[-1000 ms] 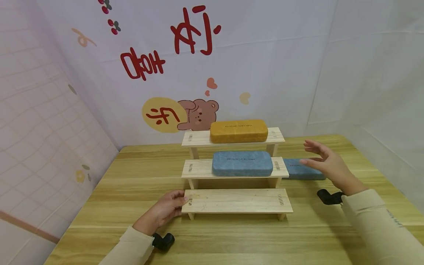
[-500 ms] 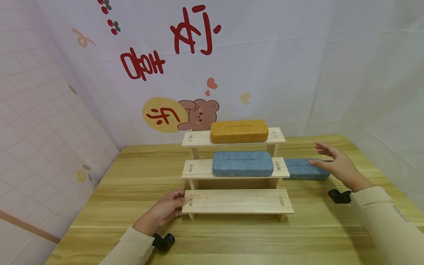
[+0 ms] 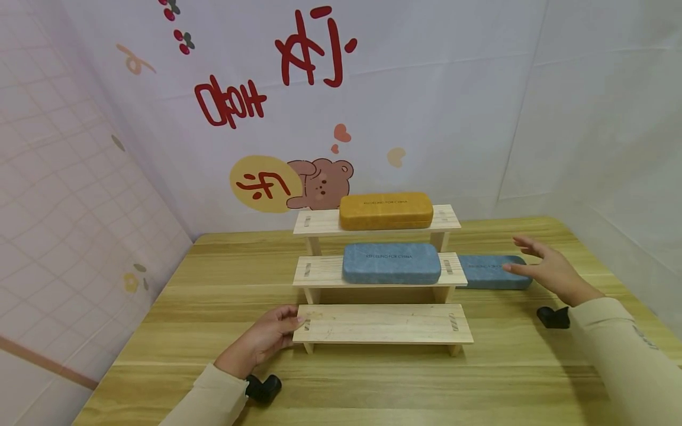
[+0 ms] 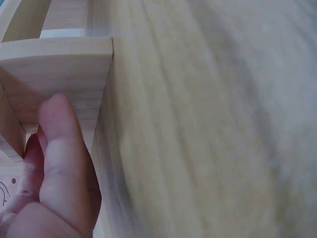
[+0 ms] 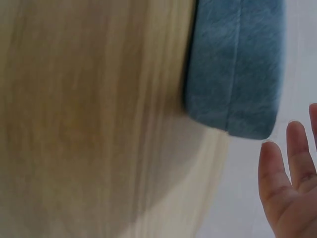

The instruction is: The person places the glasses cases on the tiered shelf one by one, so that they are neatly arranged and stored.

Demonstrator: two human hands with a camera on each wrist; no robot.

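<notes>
At R, only wrist cam shows seam (image 5: 234,69) on blue case (image 5: 257,64) nr relaxed R hand (image 3: 556,276); L hand (image 3: 270,334) grips btm shelf (image 3: 380,323).

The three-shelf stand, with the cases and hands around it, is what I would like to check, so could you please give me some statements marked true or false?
1. The yellow case lies on the top shelf. True.
2. The middle shelf bears a red case. False: it bears a light blue case.
3. The right hand is near the darker blue case on the table. True.
4. The left hand grips the yellow case. False: it holds the left end of the bottom shelf.
</notes>
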